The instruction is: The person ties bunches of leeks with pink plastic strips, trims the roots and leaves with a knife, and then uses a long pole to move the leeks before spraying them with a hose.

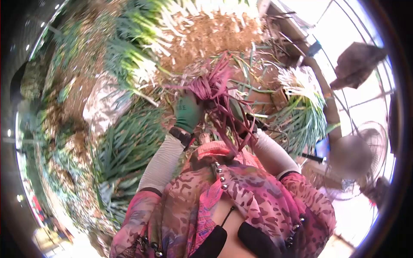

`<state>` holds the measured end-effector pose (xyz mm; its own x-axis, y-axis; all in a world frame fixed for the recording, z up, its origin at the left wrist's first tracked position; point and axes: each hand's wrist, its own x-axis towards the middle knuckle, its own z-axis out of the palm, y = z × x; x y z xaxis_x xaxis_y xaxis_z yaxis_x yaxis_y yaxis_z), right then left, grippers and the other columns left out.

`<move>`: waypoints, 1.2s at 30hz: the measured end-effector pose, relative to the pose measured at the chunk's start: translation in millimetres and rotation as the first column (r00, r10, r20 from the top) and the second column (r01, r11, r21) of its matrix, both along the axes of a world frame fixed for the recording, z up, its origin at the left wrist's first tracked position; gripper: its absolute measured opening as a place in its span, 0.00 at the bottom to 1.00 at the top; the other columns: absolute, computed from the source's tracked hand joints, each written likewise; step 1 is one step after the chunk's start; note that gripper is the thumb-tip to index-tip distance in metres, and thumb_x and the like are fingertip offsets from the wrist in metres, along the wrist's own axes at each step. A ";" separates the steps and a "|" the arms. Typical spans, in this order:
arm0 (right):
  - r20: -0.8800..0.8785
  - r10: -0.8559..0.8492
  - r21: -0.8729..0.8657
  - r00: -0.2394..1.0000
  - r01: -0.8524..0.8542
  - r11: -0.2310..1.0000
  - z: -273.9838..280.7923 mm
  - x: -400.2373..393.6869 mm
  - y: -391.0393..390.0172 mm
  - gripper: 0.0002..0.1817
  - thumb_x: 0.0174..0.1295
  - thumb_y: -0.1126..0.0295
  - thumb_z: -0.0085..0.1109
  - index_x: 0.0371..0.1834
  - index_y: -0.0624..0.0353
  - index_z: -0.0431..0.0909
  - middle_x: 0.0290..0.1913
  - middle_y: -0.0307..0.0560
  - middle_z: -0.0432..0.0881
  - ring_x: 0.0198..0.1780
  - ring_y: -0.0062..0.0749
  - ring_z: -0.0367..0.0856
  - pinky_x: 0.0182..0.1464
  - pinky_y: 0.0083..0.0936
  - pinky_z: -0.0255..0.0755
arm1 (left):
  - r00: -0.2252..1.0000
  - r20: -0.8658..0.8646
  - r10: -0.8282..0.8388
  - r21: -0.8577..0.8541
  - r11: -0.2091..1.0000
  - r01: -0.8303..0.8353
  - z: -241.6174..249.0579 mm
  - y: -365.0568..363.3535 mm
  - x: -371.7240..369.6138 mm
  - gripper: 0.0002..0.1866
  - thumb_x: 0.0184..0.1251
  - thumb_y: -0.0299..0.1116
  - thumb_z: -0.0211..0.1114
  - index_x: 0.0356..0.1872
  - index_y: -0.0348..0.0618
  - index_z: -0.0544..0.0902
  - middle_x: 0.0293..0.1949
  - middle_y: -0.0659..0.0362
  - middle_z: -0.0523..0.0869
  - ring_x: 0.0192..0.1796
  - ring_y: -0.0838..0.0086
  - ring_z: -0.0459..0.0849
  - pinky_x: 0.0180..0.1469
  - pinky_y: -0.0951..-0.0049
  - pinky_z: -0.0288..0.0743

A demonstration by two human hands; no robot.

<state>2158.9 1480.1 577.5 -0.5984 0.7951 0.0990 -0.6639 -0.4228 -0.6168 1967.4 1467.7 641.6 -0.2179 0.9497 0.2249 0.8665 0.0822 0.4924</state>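
Note:
A tangled bundle of pinkish-purple tie strips [211, 88] hangs in front of my chest, its loose ends trailing down toward my lap. My left hand [188, 111], in a green glove with print on its back, is closed on the left side of the bundle. On the other side my right hand [236, 111], also gloved, grips the strips; they hide most of its fingers. Green onions [144, 64] with white stems lie in a row on the ground ahead.
A bunch of green onions [301, 116] lies to my right, with a fan [365, 150] beyond it. Long green leaves [133, 142] are heaped at my left beside a pale plastic sack [105, 101]. Brown cloth [359, 64] hangs at the upper right.

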 end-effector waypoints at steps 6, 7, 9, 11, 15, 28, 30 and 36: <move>-0.340 -0.213 -0.327 0.916 0.097 0.940 -57.2 -10.0 31.0 0.22 0.71 0.70 0.42 0.68 0.60 0.59 0.63 0.52 0.67 0.63 0.32 0.68 0.66 0.26 0.62 | 0.745 0.093 -0.660 0.084 0.751 0.655 -34.6 28.5 -6.6 0.15 0.60 0.33 0.58 0.48 0.50 0.82 0.34 0.54 0.85 0.32 0.59 0.83 0.33 0.63 0.76; -0.404 -0.279 -0.415 0.871 0.097 0.905 -64.9 -15.3 29.6 0.22 0.72 0.71 0.41 0.68 0.60 0.59 0.64 0.52 0.67 0.63 0.32 0.68 0.66 0.26 0.63 | 0.717 -0.099 -0.690 0.152 0.701 0.696 -58.2 39.2 -11.7 0.14 0.60 0.33 0.58 0.47 0.50 0.83 0.31 0.54 0.86 0.28 0.61 0.84 0.30 0.65 0.76; 0.137 -0.386 0.167 0.912 0.363 0.917 -61.2 -10.4 25.9 0.23 0.73 0.67 0.39 0.69 0.61 0.58 0.66 0.47 0.66 0.64 0.32 0.68 0.67 0.26 0.61 | 0.759 -0.150 -0.634 0.211 0.729 0.651 -64.4 58.2 -7.9 0.16 0.58 0.30 0.57 0.46 0.56 0.84 0.30 0.56 0.86 0.27 0.62 0.83 0.29 0.65 0.76; 0.250 -0.584 0.398 0.772 0.468 0.789 6.1 -33.6 17.1 0.23 0.71 0.74 0.40 0.69 0.62 0.55 0.62 0.52 0.68 0.62 0.33 0.68 0.66 0.27 0.62 | 0.778 -0.129 -0.614 0.340 0.710 0.617 -51.6 72.1 0.0 0.17 0.57 0.29 0.57 0.46 0.58 0.84 0.30 0.56 0.85 0.27 0.62 0.83 0.29 0.64 0.76; 0.350 -0.887 0.846 0.301 0.307 0.437 15.5 -32.9 16.6 0.21 0.64 0.74 0.47 0.62 0.66 0.66 0.51 0.54 0.76 0.52 0.41 0.76 0.58 0.38 0.66 | 0.779 -0.033 -0.626 0.095 0.774 0.626 -33.5 92.1 13.1 0.17 0.59 0.29 0.55 0.50 0.52 0.82 0.37 0.52 0.85 0.33 0.59 0.84 0.36 0.65 0.78; 0.667 -0.723 0.715 0.183 0.118 0.689 66.1 84.9 90.8 0.28 0.53 0.69 0.61 0.60 0.62 0.67 0.49 0.53 0.77 0.48 0.41 0.77 0.48 0.34 0.70 | -0.171 0.975 0.143 -0.023 0.826 0.563 -24.2 119.1 102.4 0.13 0.69 0.29 0.55 0.50 0.33 0.77 0.45 0.54 0.82 0.45 0.69 0.84 0.49 0.73 0.78; 0.632 -0.673 0.645 0.383 0.222 0.732 52.5 118.5 117.9 0.30 0.55 0.67 0.62 0.61 0.63 0.65 0.53 0.52 0.75 0.48 0.36 0.74 0.48 0.34 0.69 | -0.175 0.972 0.158 -0.026 0.810 0.586 13.5 126.7 147.5 0.14 0.68 0.29 0.55 0.51 0.34 0.76 0.46 0.54 0.82 0.46 0.69 0.84 0.49 0.72 0.78; 0.487 0.049 -0.018 0.872 -0.046 0.999 70.6 256.5 166.2 0.27 0.55 0.72 0.59 0.60 0.64 0.66 0.41 0.40 0.78 0.35 0.21 0.74 0.35 0.23 0.69 | 0.323 0.867 -0.379 0.005 0.655 0.756 18.5 185.0 244.1 0.19 0.66 0.31 0.59 0.56 0.34 0.74 0.48 0.54 0.81 0.46 0.70 0.82 0.48 0.73 0.77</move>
<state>2415.4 1646.2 648.1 -0.6068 0.7641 -0.2188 -0.2592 -0.4505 -0.8543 2211.5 1652.7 660.0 0.5194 0.8514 -0.0724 0.0614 0.0473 0.9970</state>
